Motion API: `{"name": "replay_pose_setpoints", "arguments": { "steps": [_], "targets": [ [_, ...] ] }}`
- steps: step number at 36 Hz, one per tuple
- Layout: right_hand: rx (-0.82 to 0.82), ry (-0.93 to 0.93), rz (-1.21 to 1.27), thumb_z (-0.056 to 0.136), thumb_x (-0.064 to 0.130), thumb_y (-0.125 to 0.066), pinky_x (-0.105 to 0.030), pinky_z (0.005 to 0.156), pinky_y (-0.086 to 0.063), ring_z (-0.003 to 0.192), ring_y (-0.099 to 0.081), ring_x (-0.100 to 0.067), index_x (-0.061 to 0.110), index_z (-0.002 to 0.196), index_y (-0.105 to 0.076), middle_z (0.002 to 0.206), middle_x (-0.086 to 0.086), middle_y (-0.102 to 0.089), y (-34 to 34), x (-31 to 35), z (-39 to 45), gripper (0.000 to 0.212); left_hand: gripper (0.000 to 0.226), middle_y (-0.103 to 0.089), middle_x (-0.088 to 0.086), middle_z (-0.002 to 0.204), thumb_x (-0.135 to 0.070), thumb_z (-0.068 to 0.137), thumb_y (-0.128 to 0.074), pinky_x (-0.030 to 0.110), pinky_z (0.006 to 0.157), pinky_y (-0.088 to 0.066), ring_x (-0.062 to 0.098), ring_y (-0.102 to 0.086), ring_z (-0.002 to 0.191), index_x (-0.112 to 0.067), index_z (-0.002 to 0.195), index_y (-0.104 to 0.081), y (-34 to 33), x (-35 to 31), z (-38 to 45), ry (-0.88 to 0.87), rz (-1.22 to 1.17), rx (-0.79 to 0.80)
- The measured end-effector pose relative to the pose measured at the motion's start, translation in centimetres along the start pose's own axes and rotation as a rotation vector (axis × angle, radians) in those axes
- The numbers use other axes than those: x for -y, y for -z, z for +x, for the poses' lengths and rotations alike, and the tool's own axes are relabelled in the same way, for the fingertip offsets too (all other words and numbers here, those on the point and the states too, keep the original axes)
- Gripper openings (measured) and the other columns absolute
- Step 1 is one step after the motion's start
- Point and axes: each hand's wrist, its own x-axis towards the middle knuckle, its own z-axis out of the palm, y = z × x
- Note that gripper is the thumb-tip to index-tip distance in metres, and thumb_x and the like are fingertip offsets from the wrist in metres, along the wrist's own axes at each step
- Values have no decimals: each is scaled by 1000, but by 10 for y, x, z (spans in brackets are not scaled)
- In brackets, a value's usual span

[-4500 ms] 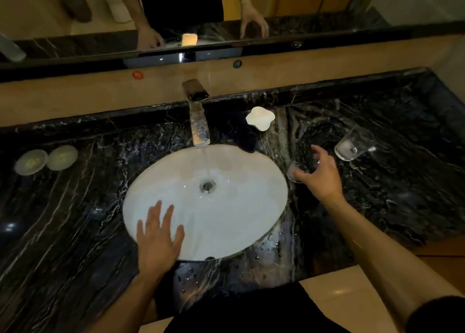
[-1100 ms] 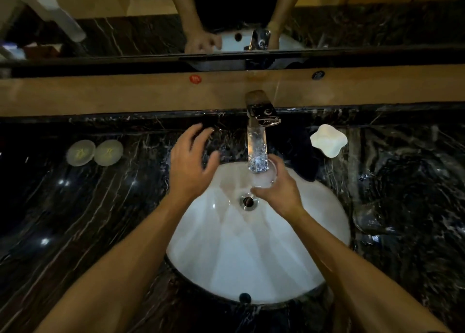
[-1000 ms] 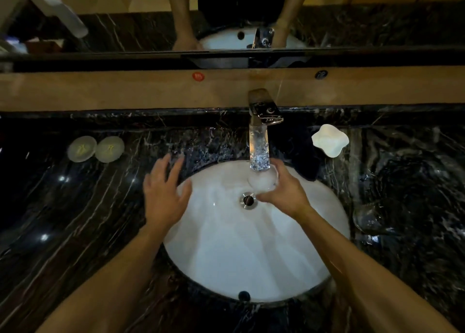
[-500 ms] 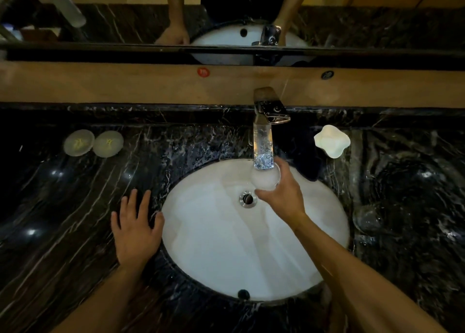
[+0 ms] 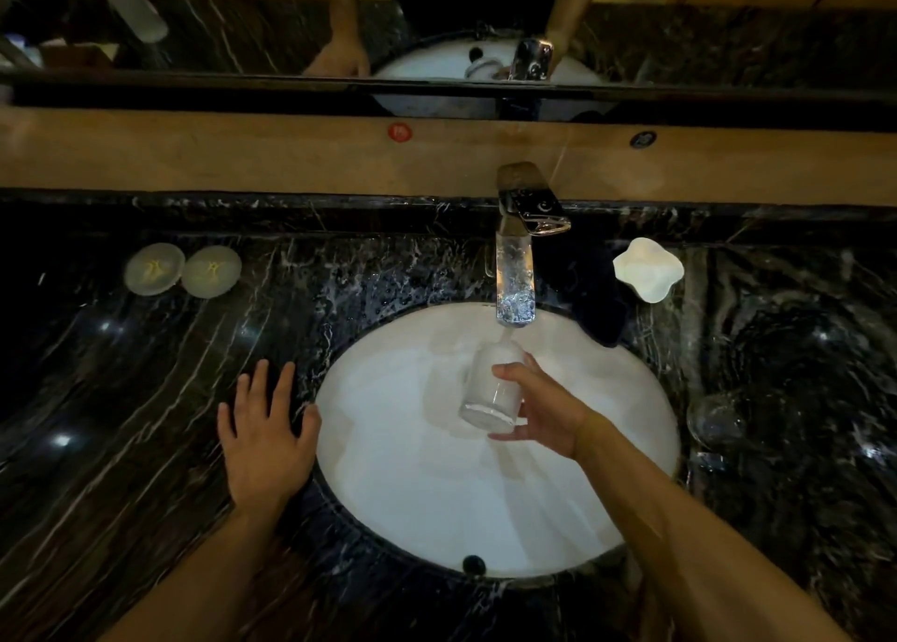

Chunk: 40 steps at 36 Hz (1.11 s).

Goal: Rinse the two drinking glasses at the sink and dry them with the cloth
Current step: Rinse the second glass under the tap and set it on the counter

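My right hand (image 5: 543,408) grips a clear drinking glass (image 5: 490,389) over the white oval sink basin (image 5: 412,486). The glass is tilted, its mouth toward the faucet (image 5: 517,253), and running water falls onto it. The second glass (image 5: 717,418) stands on the dark marble counter just right of the basin. My left hand (image 5: 264,428) rests flat on the counter at the basin's left rim, fingers spread. A dark cloth (image 5: 597,311) lies on the counter right of the faucet, hard to make out.
A white flower-shaped dish (image 5: 648,268) sits behind the basin on the right. Two round pale lids (image 5: 182,270) lie at the back left. A tan ledge and a mirror (image 5: 437,25) run along the back of the wet black marble counter (image 5: 121,398).
My left hand came down from above the basin to rest on the counter. My right hand tipped the glass from upright under the stream to tilted, and drew it slightly nearer.
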Motion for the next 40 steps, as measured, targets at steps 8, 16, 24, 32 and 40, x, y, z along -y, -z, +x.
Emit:
{"name": "replay_pose_setpoints", "arguments": {
  "steps": [8,16,24,32,40],
  "targets": [
    [28,-199,314,75,52,-77,-40,64,-60,99,-66,-28,20,133,-58,123,-12,-60,1,-23,7,69,68,-27,9,164,-54,93,-32,58,120,-13,31,-20,151,-24,154,-36,0,-1,0,2,6,-5],
    [39,-277,502,70,43,-82,-28,62,-60,77,-65,-16,18,109,-67,88,0,-68,-5,-22,5,49,68,-26,8,164,-54,93,-31,57,121,-12,29,-18,152,-24,155,-35,0,-1,0,6,10,-2],
    [-89,-187,610,79,40,-76,-49,76,-62,103,-69,-38,23,136,-57,138,-18,-60,-10,-6,17,62,69,-27,9,164,-54,93,-31,57,121,-13,30,-20,152,-23,155,-35,0,0,0,2,19,-5],
    [-170,-141,825,75,40,-82,-57,73,-59,102,-67,-38,7,125,-58,119,-22,-64,-30,29,24,65,68,-28,10,163,-53,94,-30,58,120,-15,32,-22,151,-22,154,-37,-1,1,0,-8,27,-15],
    [-289,-155,1112,82,36,-80,-54,103,-49,129,-51,-46,5,125,-42,140,-27,-43,-41,46,24,65,67,-28,9,163,-53,94,-30,58,120,-16,31,-22,151,-23,154,-36,-1,1,0,-8,25,-14]
  ]
}}
